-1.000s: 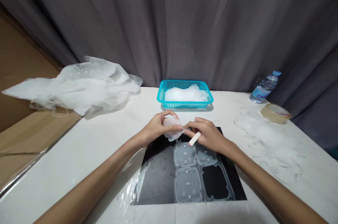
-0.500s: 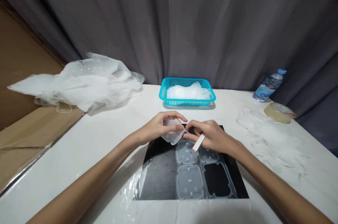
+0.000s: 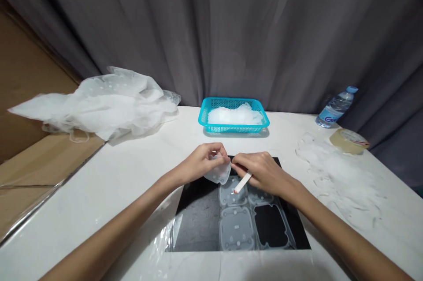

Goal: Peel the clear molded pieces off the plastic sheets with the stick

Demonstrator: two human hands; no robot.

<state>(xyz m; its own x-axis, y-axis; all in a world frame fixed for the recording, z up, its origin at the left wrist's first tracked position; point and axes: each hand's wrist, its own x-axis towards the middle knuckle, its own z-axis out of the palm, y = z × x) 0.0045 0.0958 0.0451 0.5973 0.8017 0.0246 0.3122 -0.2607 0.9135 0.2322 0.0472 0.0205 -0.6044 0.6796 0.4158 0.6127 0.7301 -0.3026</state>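
Note:
My left hand (image 3: 211, 157) is closed on a translucent, rounded-square plastic piece (image 3: 220, 174), fingers curled over its top. Close beside it on the right, my right hand (image 3: 259, 168) pinches near the piece's edge; what its fingertips grip is too small to make out. A slim white stick-like tool (image 3: 243, 183) with a reddish tip juts from under that hand, pointing down and left. Below both hands lies a black and grey sheet (image 3: 198, 219) bearing a clear plastic sheet of similar rounded-square shapes (image 3: 237, 228). One shape at its lower right is an open cutout (image 3: 271, 226) showing black.
A turquoise basket (image 3: 202, 118) holding white translucent pieces (image 3: 234, 116) stands at the back. Crumpled white plastic (image 3: 115, 104) lies at left over a cardboard box (image 3: 49, 157). At right are a water bottle (image 3: 335, 109), a tape roll (image 3: 349, 140) and thin clear scraps (image 3: 343, 179).
My left hand has shifted slightly right and curled further over the plastic piece, which has turned a little. My right hand's fingers have closed in, and the white tool has swung slightly left.

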